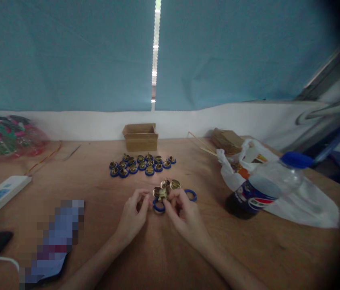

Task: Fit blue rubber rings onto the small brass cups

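pinched in the fingers of the right hand (189, 211), thumb against forefinger: a brassy metal piece (163, 194), dull gold with bright glints, just above the desk (212, 249) and beside a blue ring (159, 210). similar gold pieces (175, 184) right behind. left hand (133, 211) near the ring, fingers loosely curled, tips close together; cannot tell whether gripping anything.

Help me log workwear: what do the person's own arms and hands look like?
Both the left hand and right hand are ungloved. No sleeve, watch or bracelet shows on the left forearm or right forearm. No clear markings show; any finger ring would be too small to tell.
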The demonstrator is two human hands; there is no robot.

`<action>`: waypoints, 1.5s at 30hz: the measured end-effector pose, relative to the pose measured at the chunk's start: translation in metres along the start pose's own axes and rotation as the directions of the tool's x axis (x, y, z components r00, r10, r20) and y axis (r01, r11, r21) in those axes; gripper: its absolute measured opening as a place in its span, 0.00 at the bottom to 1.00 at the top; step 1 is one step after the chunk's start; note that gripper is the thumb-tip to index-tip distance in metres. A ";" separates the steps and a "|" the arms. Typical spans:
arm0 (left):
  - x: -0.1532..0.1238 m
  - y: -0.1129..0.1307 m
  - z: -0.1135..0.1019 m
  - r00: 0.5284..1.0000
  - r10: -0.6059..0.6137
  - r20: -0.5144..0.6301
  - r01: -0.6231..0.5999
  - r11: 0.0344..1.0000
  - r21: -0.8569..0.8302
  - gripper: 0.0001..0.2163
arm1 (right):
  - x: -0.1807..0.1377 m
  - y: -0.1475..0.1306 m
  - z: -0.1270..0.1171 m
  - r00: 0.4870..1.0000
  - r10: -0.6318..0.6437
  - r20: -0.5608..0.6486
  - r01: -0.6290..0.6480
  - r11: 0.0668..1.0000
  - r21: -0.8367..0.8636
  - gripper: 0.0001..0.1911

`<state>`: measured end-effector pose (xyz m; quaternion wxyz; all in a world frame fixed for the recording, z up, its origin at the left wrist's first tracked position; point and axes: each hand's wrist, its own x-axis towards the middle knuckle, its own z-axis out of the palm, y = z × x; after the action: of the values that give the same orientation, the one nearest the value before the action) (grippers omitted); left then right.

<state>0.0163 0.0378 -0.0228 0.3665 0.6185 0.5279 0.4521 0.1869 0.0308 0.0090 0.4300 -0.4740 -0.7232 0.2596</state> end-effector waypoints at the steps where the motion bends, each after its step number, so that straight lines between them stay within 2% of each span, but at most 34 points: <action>1: -0.001 0.001 0.000 1.000 0.007 -0.016 -0.007 1.000 -0.009 0.09 | 0.000 0.000 0.000 1.000 -0.003 0.026 0.004 1.000 -0.008 0.03; 5: -0.006 0.005 -0.002 0.995 0.092 -0.022 -0.093 0.996 -0.005 0.10 | -0.001 0.000 0.002 0.989 -0.012 0.145 0.019 0.999 -0.048 0.02; 9: -0.008 0.009 -0.005 0.991 0.121 0.062 -0.122 0.992 0.014 0.11 | -0.005 0.004 0.007 0.968 -0.036 0.247 0.061 0.994 -0.092 0.04; 13: -0.009 0.011 -0.005 0.980 0.124 0.156 -0.125 0.992 0.000 0.12 | -0.009 0.007 0.013 0.952 -0.059 0.300 0.094 0.990 -0.104 0.07; 16: -0.010 0.011 -0.003 0.980 0.110 0.164 -0.101 0.993 -0.064 0.12 | -0.008 0.005 0.013 0.951 -0.046 0.306 0.072 0.995 -0.073 0.09; 20: -0.009 0.010 -0.001 0.988 0.087 0.125 -0.063 0.981 -0.181 0.12 | -0.002 -0.003 0.007 0.952 0.011 0.307 -0.020 0.999 0.026 0.10; 24: -0.007 0.009 -0.003 0.989 0.094 0.115 -0.071 0.979 -0.189 0.10 | 0.003 -0.008 0.000 0.951 0.029 0.308 -0.068 0.991 0.116 0.10; 32: -0.006 0.011 -0.006 0.985 0.121 0.122 -0.103 0.984 -0.148 0.13 | 0.005 -0.006 -0.003 0.940 -0.007 0.342 -0.014 0.998 0.057 0.09; 45: -0.011 0.015 -0.001 0.983 0.111 0.143 -0.090 0.985 -0.144 0.13 | 0.002 -0.004 0.004 0.966 -0.033 0.257 0.033 0.999 0.005 0.15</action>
<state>0.0192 0.0246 -0.0105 0.4236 0.6502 0.4345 0.4573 0.1814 0.0311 0.0111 0.3371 -0.4240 -0.7805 0.3121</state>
